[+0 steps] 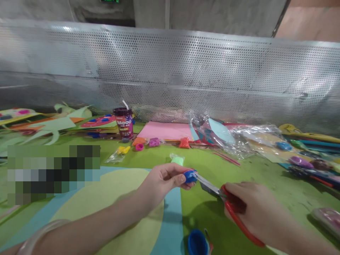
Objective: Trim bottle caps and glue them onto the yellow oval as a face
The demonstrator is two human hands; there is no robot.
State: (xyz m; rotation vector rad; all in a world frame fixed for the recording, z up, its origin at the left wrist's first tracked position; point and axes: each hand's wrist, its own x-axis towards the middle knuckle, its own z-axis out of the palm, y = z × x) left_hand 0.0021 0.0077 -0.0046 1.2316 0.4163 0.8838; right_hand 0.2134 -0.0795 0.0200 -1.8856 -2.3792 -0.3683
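My left hand (pixel 170 179) pinches a small blue lump (pixel 190 176) between thumb and fingers; it has whitish glints, and I cannot tell whether a wrapper covers it. In my right hand (pixel 255 209) is a pair of red-handled scissors (pixel 236 216), fingers closed about the handles. The blades point left, slightly apart, and their tips reach the blue lump. Under my left forearm lies a light blue sheet (pixel 172 219) bearing a large pale yellow round (pixel 111 212). Below my hands, a small blue tub (pixel 197 242) stands at the bottom edge, its inside dark.
Beyond my hands lie a pale green packet (pixel 177 159), a red packet (pixel 184 142) and a purple packet (pixel 154 142). A drink cup with straw (pixel 124 124) stands near pink paper (pixel 167 131). Clear plastic wrapping (pixel 239 141) lies right. A perforated metal panel (pixel 170 71) closes off the back.
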